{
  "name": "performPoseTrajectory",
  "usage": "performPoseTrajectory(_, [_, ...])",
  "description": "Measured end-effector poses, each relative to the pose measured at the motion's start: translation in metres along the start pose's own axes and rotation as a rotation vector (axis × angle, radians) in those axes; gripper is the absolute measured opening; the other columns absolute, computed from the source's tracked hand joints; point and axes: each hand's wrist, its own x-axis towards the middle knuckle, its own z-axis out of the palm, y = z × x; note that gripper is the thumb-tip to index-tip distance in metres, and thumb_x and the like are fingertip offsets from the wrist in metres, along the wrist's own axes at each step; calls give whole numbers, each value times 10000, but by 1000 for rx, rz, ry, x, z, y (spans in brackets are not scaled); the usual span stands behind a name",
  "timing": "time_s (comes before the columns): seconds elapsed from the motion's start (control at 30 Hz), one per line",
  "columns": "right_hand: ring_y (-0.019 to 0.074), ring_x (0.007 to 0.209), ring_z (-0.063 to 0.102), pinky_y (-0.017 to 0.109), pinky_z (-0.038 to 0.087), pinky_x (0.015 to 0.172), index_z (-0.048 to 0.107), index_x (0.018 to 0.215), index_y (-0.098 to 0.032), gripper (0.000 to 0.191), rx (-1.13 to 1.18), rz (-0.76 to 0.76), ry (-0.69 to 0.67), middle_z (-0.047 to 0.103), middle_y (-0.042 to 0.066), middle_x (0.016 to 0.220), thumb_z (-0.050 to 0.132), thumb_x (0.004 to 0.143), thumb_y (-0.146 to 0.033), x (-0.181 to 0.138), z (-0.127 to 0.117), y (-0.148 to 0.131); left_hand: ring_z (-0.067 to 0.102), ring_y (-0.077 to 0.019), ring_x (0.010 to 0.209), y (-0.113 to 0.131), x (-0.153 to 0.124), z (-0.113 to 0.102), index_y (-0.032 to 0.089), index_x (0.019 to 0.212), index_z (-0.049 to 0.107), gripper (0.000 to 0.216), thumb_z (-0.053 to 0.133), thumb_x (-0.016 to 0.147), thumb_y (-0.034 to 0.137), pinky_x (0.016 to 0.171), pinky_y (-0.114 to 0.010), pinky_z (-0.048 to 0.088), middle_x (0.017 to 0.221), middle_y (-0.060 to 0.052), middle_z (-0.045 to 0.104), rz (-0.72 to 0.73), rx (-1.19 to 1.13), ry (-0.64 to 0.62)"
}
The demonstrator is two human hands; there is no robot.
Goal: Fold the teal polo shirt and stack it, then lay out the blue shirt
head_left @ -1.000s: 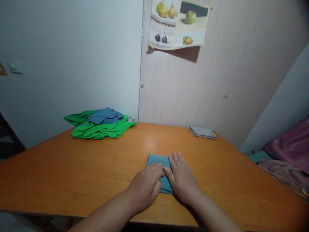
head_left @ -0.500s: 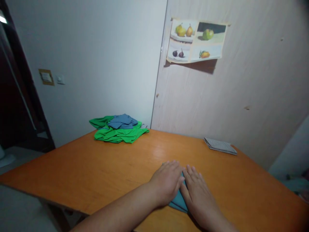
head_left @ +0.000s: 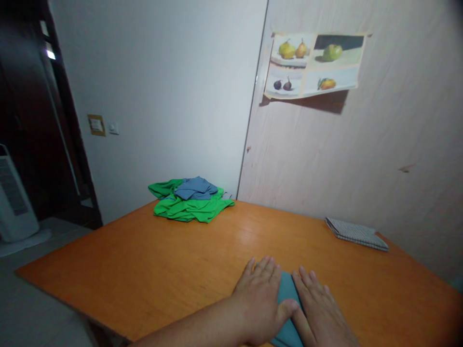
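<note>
A small folded teal cloth (head_left: 288, 289) lies near the front edge of the orange wooden table (head_left: 144, 270). My left hand (head_left: 260, 301) lies flat on its left part, fingers stretched out and together. My right hand (head_left: 320, 313) lies flat on its right part, fingers also extended. Only a narrow strip of the cloth shows between the two hands; the rest is hidden beneath them.
A heap of green and blue clothes (head_left: 190, 200) sits at the table's far left corner. A folded striped cloth (head_left: 356, 233) lies at the far right. A fruit picture (head_left: 313, 65) hangs on the wall behind. A dark doorway and a white appliance (head_left: 12, 202) stand at left.
The view has swung left and up, so hands and cloth sit lower right in the frame. Both hands have slid forward over the teal cloth, covering more of it.
</note>
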Motion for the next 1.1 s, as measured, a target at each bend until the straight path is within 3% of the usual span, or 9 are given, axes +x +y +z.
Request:
performPoseTrajectory(0.3, [299,1515,141,542,184,1228,355,1538,-128,688,100,87,16,224,117,1627,354,987,-541,-9,-21,-19,154,-276,1523,-1,2,-5,156,1560,313,743,153,1009,626,1241,-525,105,1628,-115,239,-13,26,-1])
performPoseTrajectory(0.63, [267,1526,97,584,98,1221,194,1587,-159,773,250,184,26,171,111,1643,261,986,-641,-29,-18,-5,221,-324,1504,3,4,-8,143,1512,411,760,261,979,664,1207,-591,145,1597,-157,316,-7,52,39])
performPoseTrajectory(0.73, [251,1519,146,540,126,1229,253,1574,-140,778,434,206,50,217,121,1632,271,980,-643,-29,-21,2,217,-321,1506,-1,5,-6,137,1516,397,756,280,978,654,1208,-592,124,1600,-159,313,4,57,51])
performPoseTrajectory(0.9, [237,1450,364,429,296,1196,421,1507,-129,753,836,401,299,387,133,1567,250,982,-642,-39,-25,21,235,-308,1502,-8,6,-5,171,1510,404,721,282,986,651,1201,-617,88,1597,-142,328,41,17,76])
performPoseTrajectory(1.0, [250,1398,448,435,385,1141,468,1479,-165,713,946,431,367,441,123,1538,225,993,-627,-44,-23,27,281,-287,1487,-10,8,-6,193,1487,437,654,298,1004,611,1202,-618,66,1571,-125,389,62,-24,119])
performPoseTrajectory(1.1, [266,1374,479,461,380,1140,561,1406,-174,667,951,417,375,515,125,1483,285,986,-612,-47,-29,25,345,-268,1460,-12,11,-10,212,1451,484,567,328,1019,546,1209,-594,98,1532,-110,458,62,-111,186])
